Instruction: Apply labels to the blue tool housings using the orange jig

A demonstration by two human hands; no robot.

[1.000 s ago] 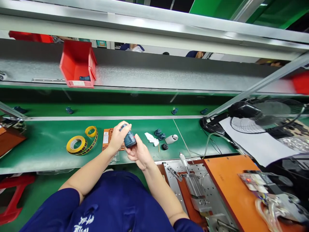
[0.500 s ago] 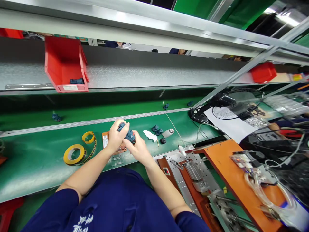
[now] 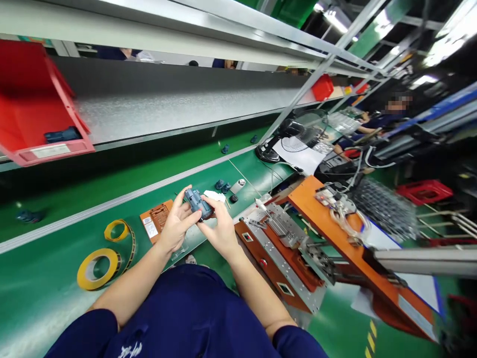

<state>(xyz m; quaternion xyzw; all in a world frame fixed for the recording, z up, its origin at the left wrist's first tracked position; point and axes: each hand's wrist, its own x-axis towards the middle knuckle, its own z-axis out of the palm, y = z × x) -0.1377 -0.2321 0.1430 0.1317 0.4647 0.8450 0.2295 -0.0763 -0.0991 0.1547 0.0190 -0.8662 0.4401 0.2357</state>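
Observation:
My left hand (image 3: 175, 224) and my right hand (image 3: 220, 227) together hold a dark blue plastic tool housing (image 3: 198, 201) over the front of the green bench. Its ribbed body is tilted, with the far end up and to the left. The left thumb presses on its near end, and the left fingers curl beside it. My right hand grips the near right side; its fingertips are partly hidden. Behind the left hand lies an orange fixture board (image 3: 158, 219) with a white label. A crumpled white cloth (image 3: 215, 195) is just beyond the right fingers.
Yellow tape rolls (image 3: 97, 268) lie left. Small blue parts (image 3: 222, 186), a pale bottle (image 3: 237, 186) and a black cap (image 3: 233, 198) stand to the right. A metal jig (image 3: 279, 233) and an orange machine plate (image 3: 316, 199) flank the bench. A red bin (image 3: 37, 109) sits on the shelf.
The view has swung to the right, so the bench items sit further left. The housing has been turned, showing more of its ribbed body, and the left hand has slid down to its near end.

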